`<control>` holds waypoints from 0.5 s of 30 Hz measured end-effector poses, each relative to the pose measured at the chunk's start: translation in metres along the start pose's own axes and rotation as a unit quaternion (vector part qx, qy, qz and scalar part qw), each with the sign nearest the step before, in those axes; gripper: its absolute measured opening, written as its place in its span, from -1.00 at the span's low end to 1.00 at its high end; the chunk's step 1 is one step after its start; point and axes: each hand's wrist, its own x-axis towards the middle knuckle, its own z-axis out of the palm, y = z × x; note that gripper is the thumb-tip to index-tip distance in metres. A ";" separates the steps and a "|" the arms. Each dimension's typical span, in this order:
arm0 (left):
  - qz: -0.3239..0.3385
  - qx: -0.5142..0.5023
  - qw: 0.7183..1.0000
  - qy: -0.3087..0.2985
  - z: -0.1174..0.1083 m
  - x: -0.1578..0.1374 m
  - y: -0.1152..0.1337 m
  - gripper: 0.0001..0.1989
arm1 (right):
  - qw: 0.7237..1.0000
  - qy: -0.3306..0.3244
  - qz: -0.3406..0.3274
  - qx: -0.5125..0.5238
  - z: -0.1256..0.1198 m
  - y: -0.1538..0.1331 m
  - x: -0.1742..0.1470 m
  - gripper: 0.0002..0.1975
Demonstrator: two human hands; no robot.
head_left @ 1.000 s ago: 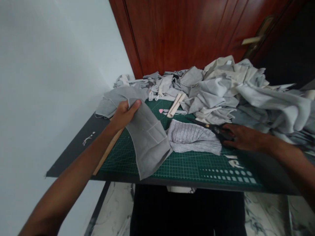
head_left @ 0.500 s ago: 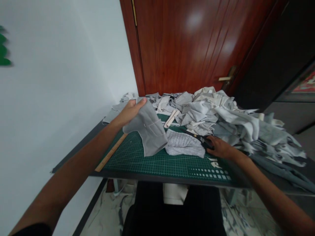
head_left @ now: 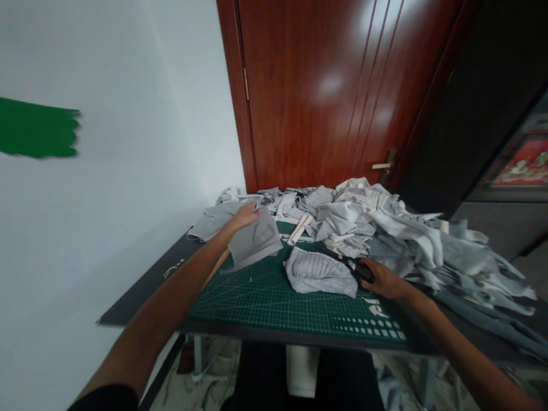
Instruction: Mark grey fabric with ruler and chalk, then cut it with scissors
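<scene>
My left hand (head_left: 245, 216) is closed on the upper edge of a grey fabric piece (head_left: 256, 242), which hangs over the left part of the green cutting mat (head_left: 265, 302). At the mat's right side, my right hand (head_left: 380, 277) grips the black handles of a pair of scissors (head_left: 349, 262). Their blades point left, along the far edge of a crumpled striped grey cloth (head_left: 319, 271) lying on the mat. A wooden ruler (head_left: 215, 267) is partly covered by my left forearm and the fabric.
Piled fabric scraps (head_left: 355, 211) stretch along the back and right of the dark table (head_left: 132, 305). A rolled cream strip (head_left: 299, 229) lies near the mat's far edge. Small white offcuts (head_left: 375, 307) lie at the right. A wooden door (head_left: 308, 103) stands behind the table.
My left hand has carried the grey fabric piece farther back and a little left, and the fabric has swung. My right hand stays with the scissors near the striped cloth. The view has tilted up.
</scene>
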 end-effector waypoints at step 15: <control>0.201 0.155 0.918 -0.304 0.011 -0.163 -0.110 -0.22 | 1.000 0.008 0.003 -0.025 0.015 0.027 -0.010 -0.54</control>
